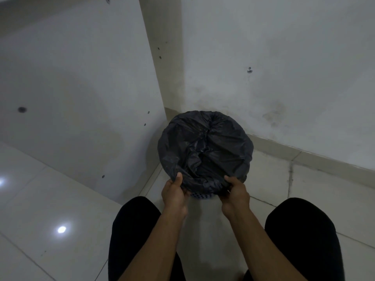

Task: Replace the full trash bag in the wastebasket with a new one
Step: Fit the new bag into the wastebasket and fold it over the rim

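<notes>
No legible text, label or number on trash bag (205, 147), wastebasket (200, 196) or walls (284, 57).

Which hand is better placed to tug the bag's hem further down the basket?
Left, marginally. Both hands pinch the near hem of the black plastic trash bag, but the left hand sits beside the bare strip of blue perforated wastebasket wall; the right hand grips farther along.

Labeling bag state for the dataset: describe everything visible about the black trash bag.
The black trash bag is thin, glossy, wrinkled plastic lining the blue perforated wastebasket, its mouth folded over the rim, its middle sagging in creases. The left hand and right hand each grip its near edge. No contents show.
</notes>
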